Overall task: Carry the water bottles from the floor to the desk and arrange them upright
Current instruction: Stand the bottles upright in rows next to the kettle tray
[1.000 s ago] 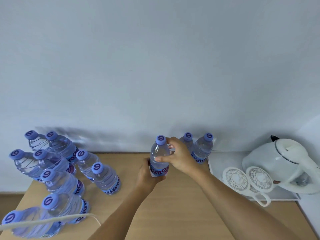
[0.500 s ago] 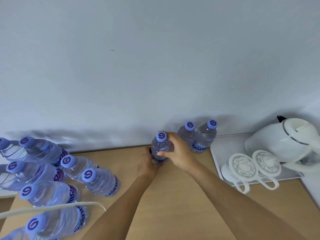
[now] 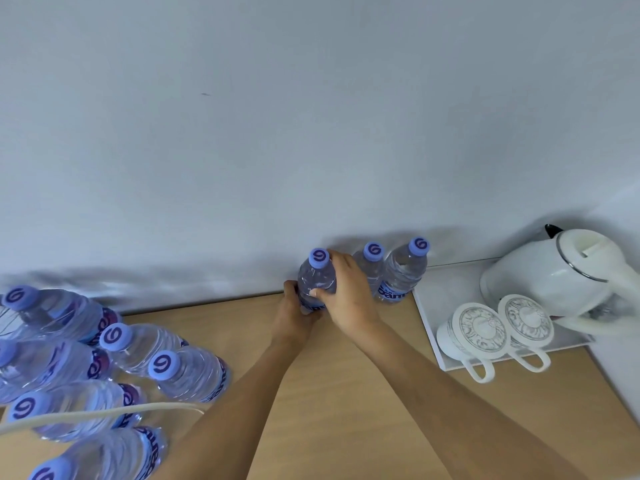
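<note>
The held bottle [image 3: 317,278] is half covered: its base and label are hidden by the left hand [image 3: 294,315], its right flank by the right hand [image 3: 348,299]. The middle bottle [image 3: 370,268] by the wall is masked low down by the right hand. The left bottle cluster [image 3: 104,368] is blurred and cut by the left and near edges. The kettle [image 3: 550,275] handle is blurred, and the label text is unreadable throughout.

Held bottle [image 3: 317,278] now nearer wall
</note>
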